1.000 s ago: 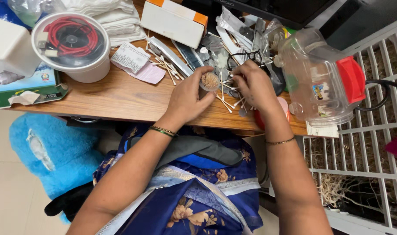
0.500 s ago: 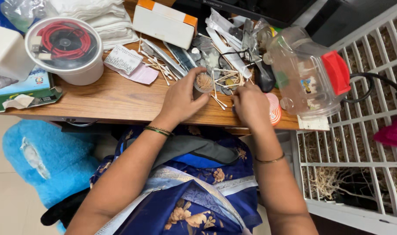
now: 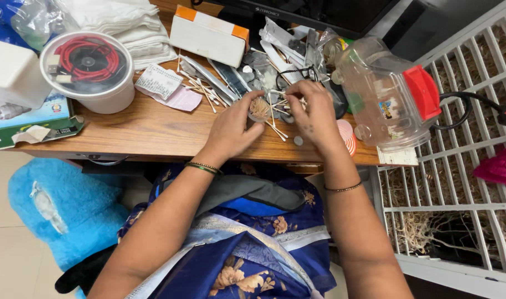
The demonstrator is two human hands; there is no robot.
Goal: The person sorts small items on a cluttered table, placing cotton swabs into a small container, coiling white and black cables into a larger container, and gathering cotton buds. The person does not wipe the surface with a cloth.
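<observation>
At the upper left of the frame a white tub (image 3: 87,72) holding coiled red cable (image 3: 89,54) stands on the wooden counter (image 3: 153,130). Folded white cloths (image 3: 128,25) lie behind it, beside a white box with orange ends (image 3: 208,36). At the upper right lies a clear plastic jar with a red lid (image 3: 389,94). A blue plush toy (image 3: 59,210) sits lower left; a white grid rack (image 3: 458,166) fills the right.

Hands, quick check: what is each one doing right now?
Left hand: closed around a small round container of cotton swabs.
Right hand: fingers pinched on a few swabs beside the container.
</observation>
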